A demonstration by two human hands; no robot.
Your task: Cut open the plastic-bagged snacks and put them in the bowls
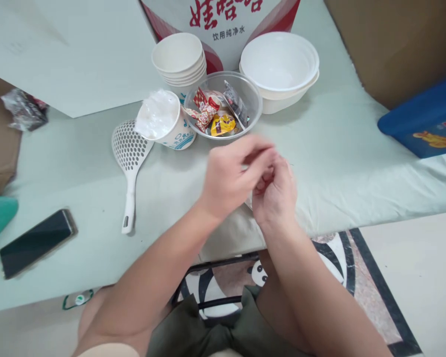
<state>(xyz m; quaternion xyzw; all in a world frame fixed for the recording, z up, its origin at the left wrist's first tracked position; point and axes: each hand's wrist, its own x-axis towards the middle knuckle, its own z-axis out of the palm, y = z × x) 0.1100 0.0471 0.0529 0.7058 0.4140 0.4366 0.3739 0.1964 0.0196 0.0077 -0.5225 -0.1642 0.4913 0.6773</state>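
2 hands (pixel 226 173) (pixel 275 198) close together, fingers (pixel 260 165) curled, perhaps touching

My left grip (pixel 228 173) is blurred, its fingertips overlapping my right grip (pixel 277 196); whether they pinch something, I cannot tell. The view cuts off the top of the water carton (pixel 226 52), a green container (pixel 2 210) near the left end of the counter (pixel 349 163) and a blue box (pixel 423 126) near its right. A paper cup (pixel 181 135) partly hides the stacked cups (pixel 186 75).
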